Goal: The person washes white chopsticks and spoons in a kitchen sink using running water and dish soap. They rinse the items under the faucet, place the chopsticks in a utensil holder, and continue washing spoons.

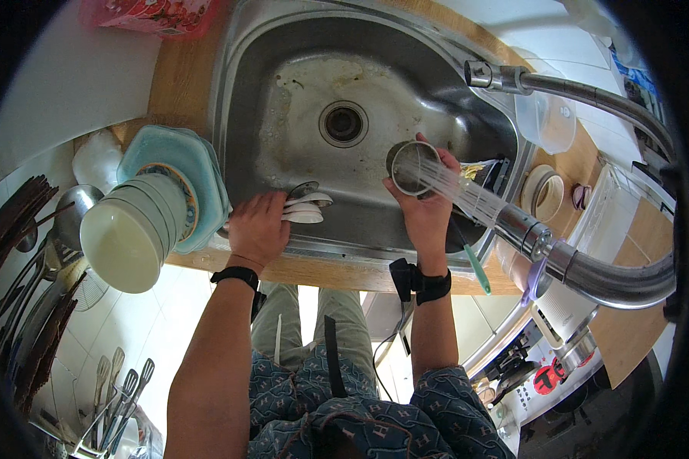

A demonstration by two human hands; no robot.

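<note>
Sink (467, 122) work — both hands are sitting low over the near wall of the stainless basin. Right hand (427, 200) is holding a small round strainer-like cup (413, 167) by its rim, grip clamped on it, thumb on the near edge and fingers curling round the far side. It is being tilted so the open mouth is facing the spray coming from the pull-out faucet head (522, 229) at right — water is streaming straight into it, and the runoff is falling into the basin, not on the worktop (182, 76). So the cup is sitting at the fingertips, just above and forward of the palm.

Left hand (259, 226) is pressing down on a small stack of white spoons (305, 208) at the near edge of the sink — fingers closed over the handle ends, bowls sticking out to the right of the knuckles. Looks like it is pinning them together so they are not sliding toward the drain (343, 123).

Stacked pale bowls (126, 229) on teal plates (177, 157) are waiting left of the basin, well apart from the spray.
</note>
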